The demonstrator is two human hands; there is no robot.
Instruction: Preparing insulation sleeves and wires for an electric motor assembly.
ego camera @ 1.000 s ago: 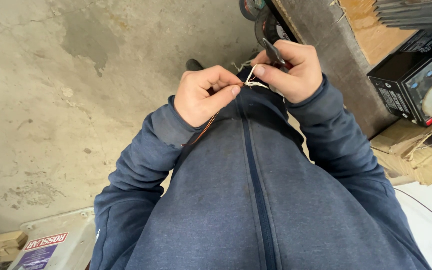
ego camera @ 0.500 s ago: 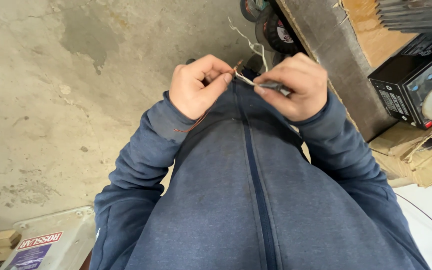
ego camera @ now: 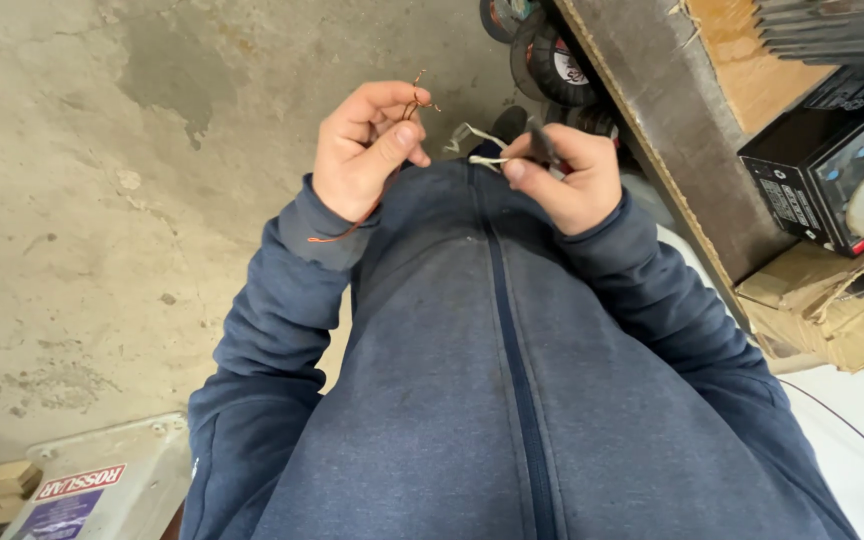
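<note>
While raised chest-high, left hand pinching bare copper wire, right hand gripping white stripped insulation.

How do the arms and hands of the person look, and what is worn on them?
Both arms are covered by long sleeves of a dark blue zip-front sweatshirt, with ribbed cuffs at the wrists. The left hand and the right hand are bare: no gloves, and no rings or watch visible.

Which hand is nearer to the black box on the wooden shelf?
Right. The right hand is on the same side as the black box, though apart from it; the left hand is farther off, over the concrete floor.
</note>
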